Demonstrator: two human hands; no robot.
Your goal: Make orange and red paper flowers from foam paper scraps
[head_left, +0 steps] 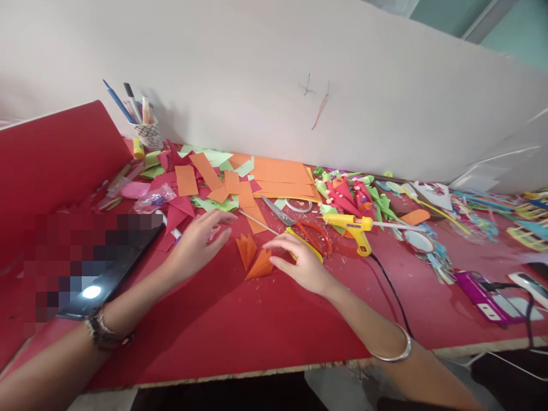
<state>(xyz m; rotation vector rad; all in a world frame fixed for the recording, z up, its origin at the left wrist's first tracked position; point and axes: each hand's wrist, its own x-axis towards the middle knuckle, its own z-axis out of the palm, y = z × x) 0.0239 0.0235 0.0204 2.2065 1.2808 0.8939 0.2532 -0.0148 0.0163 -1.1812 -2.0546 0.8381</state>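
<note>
Two folded orange paper pieces lie on the red table: a pleated one (246, 251) and a pointed one (259, 266) beside it. My left hand (200, 242) hovers to their left, fingers apart and holding nothing. At the right edge of the pointed piece is my right hand (303, 264), its thumb and fingers spread; whether the fingertips touch the paper I cannot tell. Just behind this hand lie scissors (314, 235) with red and yellow handles, partly covered by it. A thin wooden stick (257, 220) rests between the hands. Farther right lies a yellow glue gun (353, 229).
Orange, red and green paper scraps (205, 177) spread along the back, beside stacked orange sheets (282, 177) and a heap of red and green paper cones (346, 194). A pen cup (148, 135), a dark phone-like device (124, 268), a purple device (488, 297) and the glue gun's cord (391, 291) flank the work area.
</note>
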